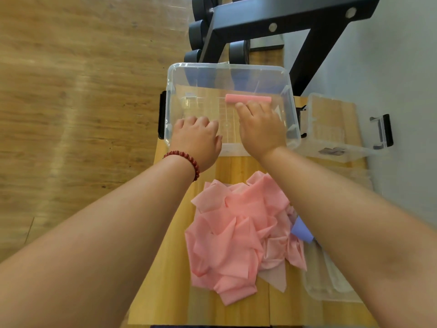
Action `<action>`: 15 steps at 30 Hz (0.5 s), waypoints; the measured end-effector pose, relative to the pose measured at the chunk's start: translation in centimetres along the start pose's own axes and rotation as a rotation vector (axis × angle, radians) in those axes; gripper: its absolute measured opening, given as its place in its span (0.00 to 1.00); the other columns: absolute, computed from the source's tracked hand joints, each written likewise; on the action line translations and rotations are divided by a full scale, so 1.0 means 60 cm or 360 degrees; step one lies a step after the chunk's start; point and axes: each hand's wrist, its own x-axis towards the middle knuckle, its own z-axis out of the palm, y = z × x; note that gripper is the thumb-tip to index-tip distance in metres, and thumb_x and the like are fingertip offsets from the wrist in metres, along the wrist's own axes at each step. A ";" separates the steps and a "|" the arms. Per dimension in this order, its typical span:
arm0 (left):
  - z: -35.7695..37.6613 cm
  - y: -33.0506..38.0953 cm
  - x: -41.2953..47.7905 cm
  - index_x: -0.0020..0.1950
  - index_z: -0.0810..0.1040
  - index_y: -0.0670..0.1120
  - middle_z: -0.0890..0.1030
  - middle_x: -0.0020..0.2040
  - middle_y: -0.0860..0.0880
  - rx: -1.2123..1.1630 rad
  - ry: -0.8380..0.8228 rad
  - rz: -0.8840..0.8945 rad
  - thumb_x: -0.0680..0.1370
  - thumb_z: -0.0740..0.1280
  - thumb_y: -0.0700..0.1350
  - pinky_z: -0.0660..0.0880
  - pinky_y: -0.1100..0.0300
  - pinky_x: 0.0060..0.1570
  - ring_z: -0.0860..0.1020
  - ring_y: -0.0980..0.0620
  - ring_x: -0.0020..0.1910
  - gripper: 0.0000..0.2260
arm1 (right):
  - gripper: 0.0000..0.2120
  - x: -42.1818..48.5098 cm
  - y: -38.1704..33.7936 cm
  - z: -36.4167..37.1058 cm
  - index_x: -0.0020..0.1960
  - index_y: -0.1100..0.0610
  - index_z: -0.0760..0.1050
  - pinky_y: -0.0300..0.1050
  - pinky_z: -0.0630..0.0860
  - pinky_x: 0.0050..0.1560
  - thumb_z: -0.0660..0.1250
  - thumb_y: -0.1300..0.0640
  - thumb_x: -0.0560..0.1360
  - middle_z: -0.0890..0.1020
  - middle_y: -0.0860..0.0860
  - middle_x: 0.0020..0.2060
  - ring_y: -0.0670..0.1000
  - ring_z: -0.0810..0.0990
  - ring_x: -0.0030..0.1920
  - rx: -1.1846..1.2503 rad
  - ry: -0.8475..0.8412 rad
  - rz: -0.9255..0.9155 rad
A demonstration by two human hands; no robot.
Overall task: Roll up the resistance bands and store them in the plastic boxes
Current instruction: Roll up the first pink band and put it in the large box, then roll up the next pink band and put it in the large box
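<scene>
A clear plastic box (173, 74) stands on the far end of a wooden table (236, 165). One rolled pink band (247, 98) lies inside it near the far wall. My right hand (261, 127) reaches into the box; its fingertips touch the near side of the roll and no finger wraps it. My left hand (197, 138), with a red bead bracelet at the wrist, grips the box's near left rim, fingers curled over it. A loose pile of unrolled pink bands (236, 233) lies on the table between my forearms, with a purple band (301, 230) at its right edge.
A second clear box (331, 129) with a black latch (384, 131) stands to the right of the first. Another clear plastic piece (326, 278) lies at the table's right edge under my right forearm. A black dumbbell rack (283, 24) stands behind, on the wood floor (82, 91).
</scene>
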 end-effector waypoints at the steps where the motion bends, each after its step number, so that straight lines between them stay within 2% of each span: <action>1: 0.001 -0.005 -0.010 0.69 0.70 0.48 0.75 0.64 0.47 0.0010 -0.0002 0.0015 0.83 0.51 0.54 0.65 0.48 0.64 0.71 0.44 0.65 0.19 | 0.13 -0.011 -0.011 -0.002 0.55 0.61 0.79 0.54 0.77 0.38 0.71 0.67 0.70 0.82 0.59 0.43 0.62 0.80 0.41 -0.0010 0.0049 0.0003; 3: 0.004 -0.013 -0.030 0.69 0.70 0.48 0.75 0.64 0.48 0.0019 -0.0007 0.0037 0.83 0.52 0.54 0.65 0.49 0.64 0.71 0.44 0.65 0.19 | 0.14 -0.031 -0.033 -0.003 0.53 0.61 0.79 0.51 0.76 0.35 0.71 0.66 0.68 0.81 0.57 0.42 0.61 0.79 0.39 -0.0031 0.0114 0.0017; 8: 0.013 -0.023 -0.076 0.69 0.70 0.48 0.75 0.65 0.48 0.0037 -0.0031 0.0104 0.83 0.52 0.54 0.65 0.49 0.65 0.71 0.44 0.66 0.19 | 0.12 -0.099 -0.076 -0.008 0.53 0.58 0.80 0.48 0.75 0.38 0.67 0.60 0.70 0.82 0.55 0.45 0.59 0.79 0.42 -0.0112 0.0135 0.0038; 15: 0.029 -0.010 -0.094 0.69 0.70 0.48 0.75 0.65 0.47 0.0050 -0.0008 0.0150 0.83 0.52 0.54 0.64 0.49 0.64 0.71 0.43 0.65 0.19 | 0.13 -0.163 -0.083 -0.001 0.51 0.58 0.80 0.49 0.77 0.39 0.61 0.60 0.71 0.82 0.55 0.45 0.59 0.80 0.43 -0.0095 0.0185 0.0062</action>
